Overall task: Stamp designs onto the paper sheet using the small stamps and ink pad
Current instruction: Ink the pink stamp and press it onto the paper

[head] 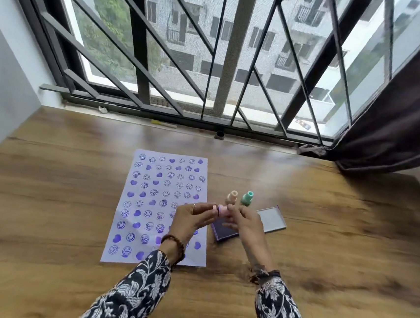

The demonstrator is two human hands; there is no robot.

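Note:
A white paper sheet (148,199) lies on the wooden table, covered with purple smiley and heart prints. Both my hands hold a small pink stamp (221,210) sideways above the sheet's right edge. My left hand (192,220) pinches its ring-shaped end, which may be a cap. My right hand (245,222) grips the other end. Under my right hand sits the open purple ink pad (222,233), partly hidden, with its lid (272,220) folded out to the right. A peach stamp (232,197) and a green stamp (247,198) stand upright just behind my hands.
The wooden table (337,235) stretches wide on both sides. A barred window (213,56) runs along its far edge, and a dark curtain (400,120) hangs at the right. A small dark cap-like object (220,135) sits on the sill.

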